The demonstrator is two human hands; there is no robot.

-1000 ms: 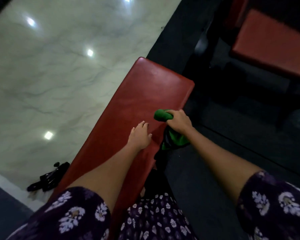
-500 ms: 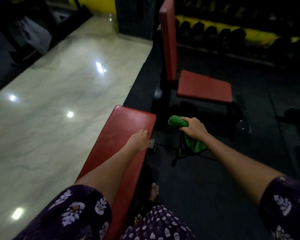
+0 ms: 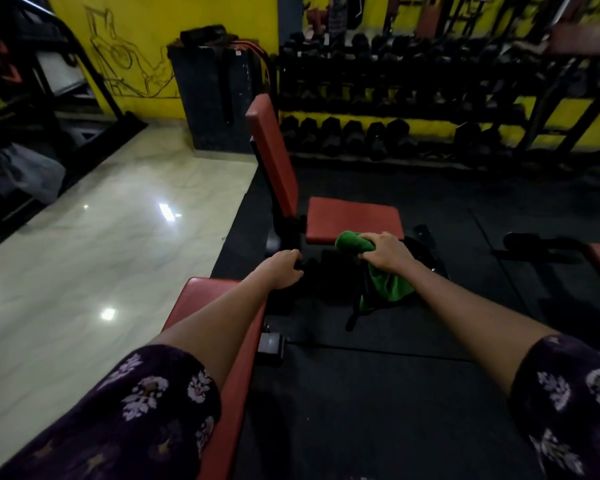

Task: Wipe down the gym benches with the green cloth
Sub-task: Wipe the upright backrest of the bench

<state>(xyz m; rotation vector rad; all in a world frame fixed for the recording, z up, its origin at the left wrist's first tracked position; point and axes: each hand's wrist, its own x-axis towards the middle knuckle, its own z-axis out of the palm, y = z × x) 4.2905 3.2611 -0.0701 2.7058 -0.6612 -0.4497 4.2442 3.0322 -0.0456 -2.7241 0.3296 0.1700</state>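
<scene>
Two bare hands reach forward at the frame's centre. Right hand point(image 3: 388, 252) grips the green cloth point(image 3: 381, 282), fingers curled round its bunched top (the rest hangs down over the dark mat point(image 3: 378, 393)). Left hand point(image 3: 281, 270) hovers past the end of the flat red bench point(image 3: 236, 375) at lower centre, fingers loosely curled, holding nothing. Just beyond the hands stands an upright-backed red bench point(image 3: 352, 218); a dumbbell rack point(image 3: 395, 109) fills the upper right

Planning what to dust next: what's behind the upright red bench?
Behind the upright red bench stand a dark pillar and a dumbbell rack against the yellow wall. The backrest covers the rack's left end.
</scene>
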